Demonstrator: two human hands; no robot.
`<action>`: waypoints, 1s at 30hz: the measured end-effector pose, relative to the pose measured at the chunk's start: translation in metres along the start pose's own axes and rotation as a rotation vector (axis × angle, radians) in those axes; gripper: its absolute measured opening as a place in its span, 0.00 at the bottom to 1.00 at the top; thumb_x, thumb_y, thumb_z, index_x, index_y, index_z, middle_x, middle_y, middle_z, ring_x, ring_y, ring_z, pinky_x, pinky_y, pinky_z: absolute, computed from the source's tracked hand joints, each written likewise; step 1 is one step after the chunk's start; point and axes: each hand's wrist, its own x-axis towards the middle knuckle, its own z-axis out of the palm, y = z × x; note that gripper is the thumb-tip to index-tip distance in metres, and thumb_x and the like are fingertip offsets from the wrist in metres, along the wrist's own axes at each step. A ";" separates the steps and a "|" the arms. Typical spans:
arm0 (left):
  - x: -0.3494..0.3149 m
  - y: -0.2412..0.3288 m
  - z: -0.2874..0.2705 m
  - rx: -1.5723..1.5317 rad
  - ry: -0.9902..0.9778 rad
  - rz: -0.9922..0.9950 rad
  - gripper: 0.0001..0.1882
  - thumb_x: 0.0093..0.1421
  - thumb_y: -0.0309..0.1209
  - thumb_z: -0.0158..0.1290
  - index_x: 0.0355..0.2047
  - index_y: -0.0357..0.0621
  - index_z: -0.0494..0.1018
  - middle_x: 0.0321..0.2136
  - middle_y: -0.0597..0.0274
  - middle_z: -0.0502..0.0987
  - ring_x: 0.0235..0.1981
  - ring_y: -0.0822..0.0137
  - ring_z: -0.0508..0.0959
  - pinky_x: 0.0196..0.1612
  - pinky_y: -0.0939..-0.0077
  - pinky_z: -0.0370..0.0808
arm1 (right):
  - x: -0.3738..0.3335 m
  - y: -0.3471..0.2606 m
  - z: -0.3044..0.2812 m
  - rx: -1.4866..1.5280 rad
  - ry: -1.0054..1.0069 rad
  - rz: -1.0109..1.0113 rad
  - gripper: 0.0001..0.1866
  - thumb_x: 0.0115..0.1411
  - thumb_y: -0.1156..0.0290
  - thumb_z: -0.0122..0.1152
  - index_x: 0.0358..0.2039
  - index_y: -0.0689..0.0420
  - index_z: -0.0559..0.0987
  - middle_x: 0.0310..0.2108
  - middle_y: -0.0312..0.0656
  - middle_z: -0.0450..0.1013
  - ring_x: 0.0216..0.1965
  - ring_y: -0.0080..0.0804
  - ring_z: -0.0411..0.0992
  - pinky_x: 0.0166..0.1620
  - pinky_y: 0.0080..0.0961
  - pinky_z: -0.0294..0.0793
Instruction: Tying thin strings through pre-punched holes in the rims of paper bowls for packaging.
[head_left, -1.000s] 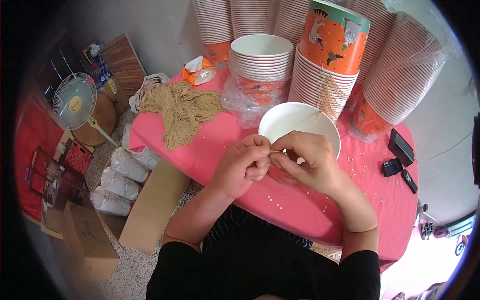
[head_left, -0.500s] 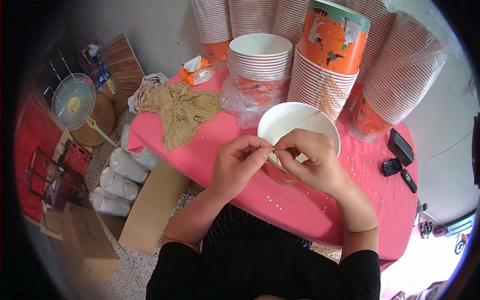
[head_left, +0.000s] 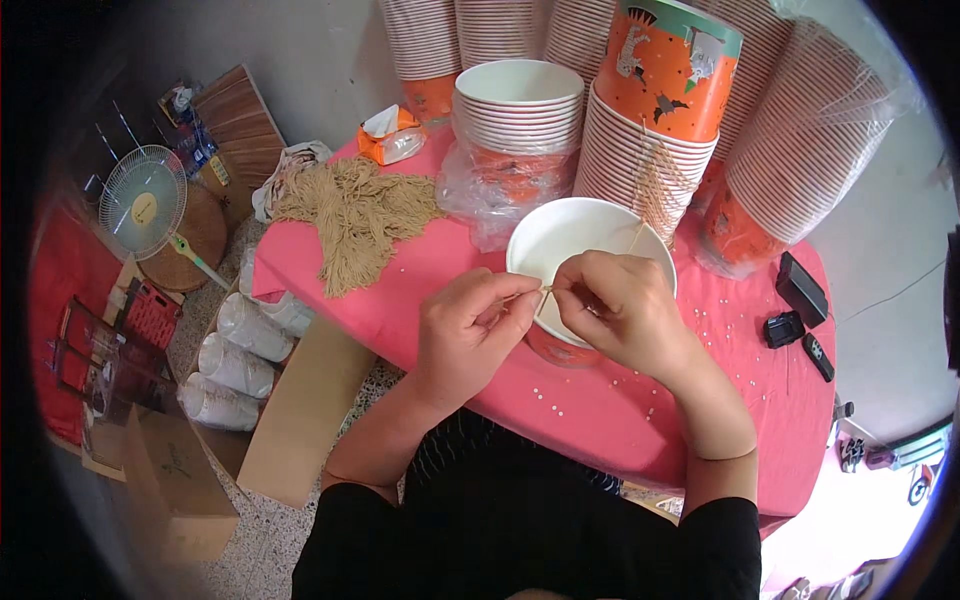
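Note:
A white-lined paper bucket (head_left: 560, 235) with an orange outside stands upright at the table's front middle. Over its near rim, my left hand (head_left: 470, 330) and my right hand (head_left: 625, 310) meet, fingertips almost touching. Both pinch a short piece of thin tan cord (head_left: 543, 300); fingers hide most of it. Another tan cord (head_left: 637, 236) shows at the bucket's far right inner wall. Left of the bucket lies a heap of loose tan cords (head_left: 360, 220). More tan cord strands (head_left: 657, 195) hang against the bucket stack behind.
Tall nested bucket stacks (head_left: 805, 140), some in clear plastic, line the table's back. A wipes pack (head_left: 390, 135) lies beyond the heap. Small white discs (head_left: 548, 400) dot the pink tablecloth (head_left: 600, 430). Black devices (head_left: 783, 331) sit at right. A fan (head_left: 143, 205) and cardboard box (head_left: 180, 480) stand left.
My fingertips stay together over the rim, with slight finger movement; a bit of cord now shows below them. The bucket appears shifted slightly left and up.

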 end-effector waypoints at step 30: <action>0.008 -0.014 -0.007 -0.170 0.006 -0.012 0.06 0.57 0.21 0.59 0.36 0.39 0.77 0.32 0.67 0.73 0.21 0.82 0.65 0.26 0.87 0.63 | 0.005 0.006 -0.025 -0.415 0.025 -0.284 0.11 0.49 0.72 0.58 0.35 0.59 0.74 0.25 0.39 0.68 0.25 0.36 0.71 0.30 0.32 0.69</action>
